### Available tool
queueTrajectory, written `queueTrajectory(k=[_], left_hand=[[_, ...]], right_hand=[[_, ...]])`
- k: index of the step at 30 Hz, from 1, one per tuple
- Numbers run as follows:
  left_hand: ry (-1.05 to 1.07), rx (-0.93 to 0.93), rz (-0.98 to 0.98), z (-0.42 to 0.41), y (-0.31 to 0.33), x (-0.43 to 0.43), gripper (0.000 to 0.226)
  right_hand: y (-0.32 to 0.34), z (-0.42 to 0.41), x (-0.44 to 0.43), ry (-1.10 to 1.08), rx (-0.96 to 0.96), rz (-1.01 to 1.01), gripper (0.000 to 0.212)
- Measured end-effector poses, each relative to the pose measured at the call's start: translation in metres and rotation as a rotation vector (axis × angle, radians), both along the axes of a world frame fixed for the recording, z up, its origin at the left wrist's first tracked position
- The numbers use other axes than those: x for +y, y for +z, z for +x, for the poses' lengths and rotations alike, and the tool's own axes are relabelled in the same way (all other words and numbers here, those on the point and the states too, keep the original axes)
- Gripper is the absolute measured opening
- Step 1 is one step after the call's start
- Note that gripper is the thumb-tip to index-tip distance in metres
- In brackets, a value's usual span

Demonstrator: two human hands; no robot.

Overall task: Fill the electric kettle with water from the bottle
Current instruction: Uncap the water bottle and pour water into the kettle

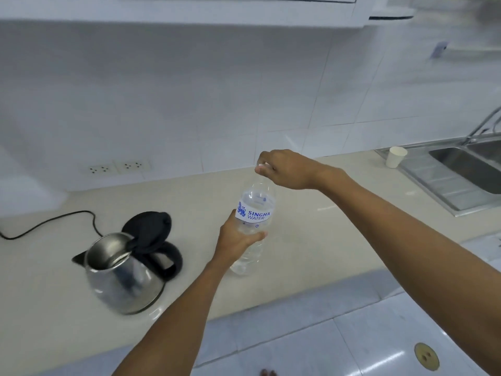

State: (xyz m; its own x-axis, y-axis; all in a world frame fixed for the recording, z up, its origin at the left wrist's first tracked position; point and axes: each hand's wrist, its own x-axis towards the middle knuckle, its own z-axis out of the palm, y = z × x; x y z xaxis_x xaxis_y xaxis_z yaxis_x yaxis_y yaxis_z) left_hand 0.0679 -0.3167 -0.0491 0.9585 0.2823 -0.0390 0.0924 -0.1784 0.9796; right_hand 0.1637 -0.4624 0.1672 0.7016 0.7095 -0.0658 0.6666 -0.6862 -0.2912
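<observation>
A clear plastic water bottle with a white and blue label stands upright on the beige counter. My left hand grips its body just below the label. My right hand is closed over the white cap at the top. To the left stands a steel electric kettle with a black handle; its black lid is flipped open and the inside looks empty.
The kettle's black cord runs left across the counter toward wall sockets. A white paper cup stands by the steel sink and tap at the right. The counter's front edge drops to a tiled floor.
</observation>
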Motion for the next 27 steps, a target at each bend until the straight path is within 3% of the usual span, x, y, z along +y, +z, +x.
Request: queueTrajectory(k=[8,13,21,27], left_hand=[[-0.070,0.050,0.044,-0.119,0.016,0.038,0.069],[-0.080,0.081,0.069,-0.178,0.025,0.069,0.060],[-0.028,0.128,0.167,-0.251,0.044,0.148,0.068],[0.013,0.215,0.301,-0.296,0.067,0.213,0.064]], right_hand=[[0.003,-0.109,0.044,-0.190,-0.197,-0.017,0.063],[0.016,-0.155,0.076,-0.092,-0.086,-0.081,0.057],[0.024,-0.190,0.135,0.123,0.129,0.051,0.016],[0.011,-0.202,0.175,0.256,0.263,0.206,0.026]])
